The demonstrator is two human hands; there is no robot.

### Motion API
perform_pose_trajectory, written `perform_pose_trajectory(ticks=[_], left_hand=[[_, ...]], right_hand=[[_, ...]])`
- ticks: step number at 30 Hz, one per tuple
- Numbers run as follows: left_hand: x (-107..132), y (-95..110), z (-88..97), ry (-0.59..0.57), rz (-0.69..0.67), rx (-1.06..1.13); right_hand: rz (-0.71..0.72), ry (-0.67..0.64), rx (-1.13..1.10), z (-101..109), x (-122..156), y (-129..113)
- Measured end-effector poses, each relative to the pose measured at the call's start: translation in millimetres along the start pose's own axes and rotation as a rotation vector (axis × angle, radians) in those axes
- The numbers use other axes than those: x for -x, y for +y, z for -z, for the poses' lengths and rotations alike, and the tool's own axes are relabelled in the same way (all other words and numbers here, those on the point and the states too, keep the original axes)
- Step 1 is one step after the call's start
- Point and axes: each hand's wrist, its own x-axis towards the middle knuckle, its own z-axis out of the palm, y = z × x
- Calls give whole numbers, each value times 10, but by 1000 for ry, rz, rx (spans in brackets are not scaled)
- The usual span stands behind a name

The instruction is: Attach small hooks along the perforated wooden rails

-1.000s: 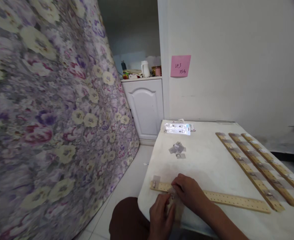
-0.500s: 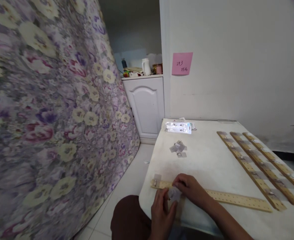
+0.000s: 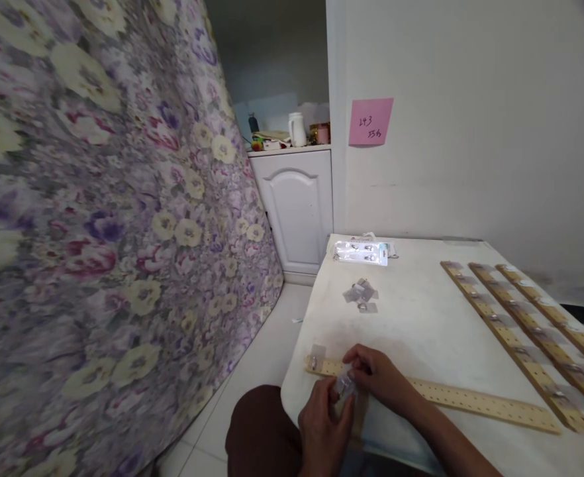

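Observation:
Between my two hands, over the near edge of the table, is a small clear plastic bag (image 3: 344, 383) with something shiny in it, too small to name. My left hand (image 3: 326, 416) pinches it from the near side. The fingertips of my right hand (image 3: 374, 372) are closed on its upper right part. Just beyond lies a pale wooden strip (image 3: 481, 399) with rows of holes, partly hidden by my hands. On the strip's left end rests another small clear bag (image 3: 318, 356) holding a shiny piece.
Farther back lies a pile of small clear bags (image 3: 360, 291), with a clear blister pack (image 3: 361, 252) behind it. Three wooden strips (image 3: 520, 361) carrying small bags lie along the right side. A floral curtain (image 3: 123, 232) hangs at left; a white cabinet (image 3: 296, 212) stands behind.
My right fingers have come down closer to the bag, which now looks more bunched between my hands. The whole view has shifted slightly.

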Motion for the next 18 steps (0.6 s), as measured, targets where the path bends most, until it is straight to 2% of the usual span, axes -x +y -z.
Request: perform_pose_trajectory(ticks=[7,12,18], left_hand=[[9,-69,-12,109,19,-119],[38,-92,7,99,-38,-72],[32,-99,-23,85,-77,-50]], right_hand=[[4,-90,-80,41,-315,161],[27,-142,-78,15,-437,278],[34,-93,-2,-16,-477,384]])
